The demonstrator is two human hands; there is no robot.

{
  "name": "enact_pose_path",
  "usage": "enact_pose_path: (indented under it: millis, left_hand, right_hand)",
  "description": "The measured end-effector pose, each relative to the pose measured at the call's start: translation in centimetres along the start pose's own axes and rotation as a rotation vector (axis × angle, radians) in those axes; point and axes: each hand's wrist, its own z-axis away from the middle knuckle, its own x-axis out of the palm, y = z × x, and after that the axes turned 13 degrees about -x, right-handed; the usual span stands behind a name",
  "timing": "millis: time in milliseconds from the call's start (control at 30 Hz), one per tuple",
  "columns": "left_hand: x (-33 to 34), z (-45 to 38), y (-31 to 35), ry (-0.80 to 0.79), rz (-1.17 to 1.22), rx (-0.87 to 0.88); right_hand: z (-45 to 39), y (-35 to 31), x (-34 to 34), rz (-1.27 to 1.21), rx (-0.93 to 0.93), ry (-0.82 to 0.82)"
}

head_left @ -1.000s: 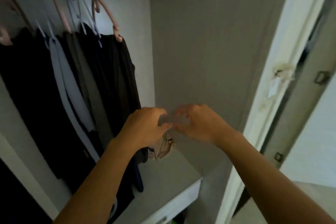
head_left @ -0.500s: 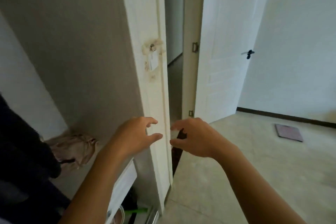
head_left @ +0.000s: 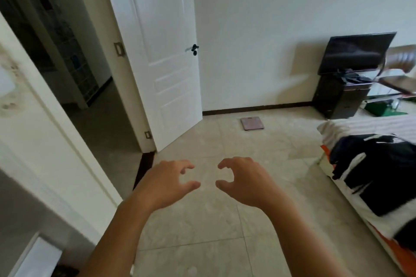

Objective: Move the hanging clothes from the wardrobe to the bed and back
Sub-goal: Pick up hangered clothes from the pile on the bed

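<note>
My left hand [head_left: 167,183] and my right hand [head_left: 244,181] float side by side over the tiled floor, fingers loosely curled, holding nothing. At the right edge lies the bed [head_left: 342,129] with a striped white cover. Dark clothes with white stripes [head_left: 378,164] are piled on it, to the right of my right hand and well apart from it. The wardrobe's white frame [head_left: 45,141] fills the left edge; the hanging clothes inside are out of view.
An open white door [head_left: 162,51] leads to a dark hallway at the left. A pink scale [head_left: 252,123] lies on the floor by the far wall. A black TV [head_left: 355,51] on a dark cabinet stands behind the bed.
The view has swung right, from the wardrobe's hanging clothes past the door to the room and bed. Both hands stay empty in front of me, now slightly further apart.
</note>
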Motion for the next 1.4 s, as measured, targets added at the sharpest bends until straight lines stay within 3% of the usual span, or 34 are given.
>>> enact_pose_path:
  millis: [433,667,1167,1400]
  left_hand:
    - [10.4,-6.2,22.6,-0.051,-0.118,0.331]
    - [15.9,-10.3,33.1,-0.234,-0.120,0.531]
    - [20.5,-26.6,52.3,-0.351,-0.101,0.875]
    - [23.3,-31.3,61.2,-0.407,-0.111,0.949]
  right_hand:
    - [11.4,18.7,-4.9,0.037,0.382,0.107]
    - [15.2,26.2,-7.0,0.024,0.601,0.152]
    - [11.4,42.8,-15.4,0.051,0.900,0.290]
    - [11.1,50.5,-19.3,0.066,0.990,0.367]
